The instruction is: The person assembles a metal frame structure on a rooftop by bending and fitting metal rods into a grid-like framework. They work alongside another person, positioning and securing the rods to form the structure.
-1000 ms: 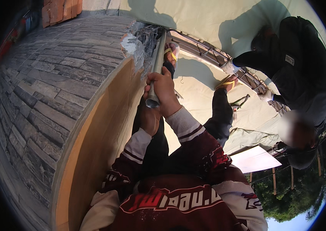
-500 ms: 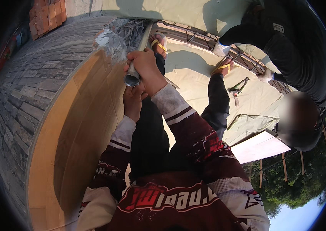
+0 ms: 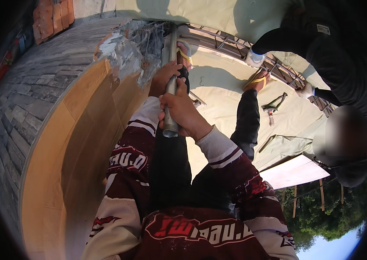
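Observation:
A grey metal pipe (image 3: 173,52) runs away from me, its near end close to my lap. My right hand (image 3: 184,112) is wrapped round it a little above that end. Farther up, my left hand (image 3: 164,79) grips the same pipe from the left side. The pipe's far end reaches the broken concrete (image 3: 125,50), where thin steel bars stick out; its exact tip is hard to make out. My feet, in yellow-strapped sandals (image 3: 257,81), stand apart on a pale sheet (image 3: 218,71).
At the right, a co-worker in dark clothes (image 3: 344,60) holds a steel lattice of bars (image 3: 278,71) with gloved hands. A green-and-dark-handled tool (image 3: 273,106) lies on the sheet, near a white panel (image 3: 294,170). A wood-toned panel (image 3: 57,143) and grey stone-clad wall (image 3: 36,99) border my left.
The pipe has swung to a lengthwise view, its near end now lower and nearer me. My right hand has come down toward me; my left is now above it. The co-worker has shifted slightly.

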Tool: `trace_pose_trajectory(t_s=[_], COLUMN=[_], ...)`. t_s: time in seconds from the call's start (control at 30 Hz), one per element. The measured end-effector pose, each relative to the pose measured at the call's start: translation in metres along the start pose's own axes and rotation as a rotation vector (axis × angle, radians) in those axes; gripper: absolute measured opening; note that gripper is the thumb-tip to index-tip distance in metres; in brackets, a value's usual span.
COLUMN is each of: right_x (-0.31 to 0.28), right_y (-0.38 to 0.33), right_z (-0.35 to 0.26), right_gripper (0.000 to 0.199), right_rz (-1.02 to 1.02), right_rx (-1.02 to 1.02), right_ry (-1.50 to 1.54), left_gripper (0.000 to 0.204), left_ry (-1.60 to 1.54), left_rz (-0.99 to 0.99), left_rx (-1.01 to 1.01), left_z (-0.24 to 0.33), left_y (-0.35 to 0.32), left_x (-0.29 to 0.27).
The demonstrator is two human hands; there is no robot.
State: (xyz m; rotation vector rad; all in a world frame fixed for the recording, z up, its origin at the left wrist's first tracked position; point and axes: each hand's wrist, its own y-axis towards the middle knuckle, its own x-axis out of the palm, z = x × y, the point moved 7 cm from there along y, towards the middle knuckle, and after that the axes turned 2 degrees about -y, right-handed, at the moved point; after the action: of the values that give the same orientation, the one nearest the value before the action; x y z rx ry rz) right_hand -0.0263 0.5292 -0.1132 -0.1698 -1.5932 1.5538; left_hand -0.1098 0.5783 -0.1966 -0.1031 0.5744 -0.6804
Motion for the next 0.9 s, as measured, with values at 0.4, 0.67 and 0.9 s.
trace_pose_trajectory(t_s=[0.4,0.67,0.9], right_x=[0.064,0.090,0.112], right_y=[0.044,0.019,0.137], right_z=[0.005,-0.051,0.017], right_gripper=[0.094,0.071,0.056], right_rz=[0.083,0.445,-0.014], right_rx=[-0.286,-1.201,-0.770], right_ry=[-0.025,-0.405,0.091], left_gripper=[0.077,0.081,0.077], left_ry=[-0.678,-0.517,-0.349], left_rz=[0.533,0.576,0.531], left_rx=[-0.157,-0.577,-0.772], left_z=[-0.003,-0.022,-0.034], left_y=[-0.017,-0.007,0.006], left_x=[-0.053,-0.046,-0.041])
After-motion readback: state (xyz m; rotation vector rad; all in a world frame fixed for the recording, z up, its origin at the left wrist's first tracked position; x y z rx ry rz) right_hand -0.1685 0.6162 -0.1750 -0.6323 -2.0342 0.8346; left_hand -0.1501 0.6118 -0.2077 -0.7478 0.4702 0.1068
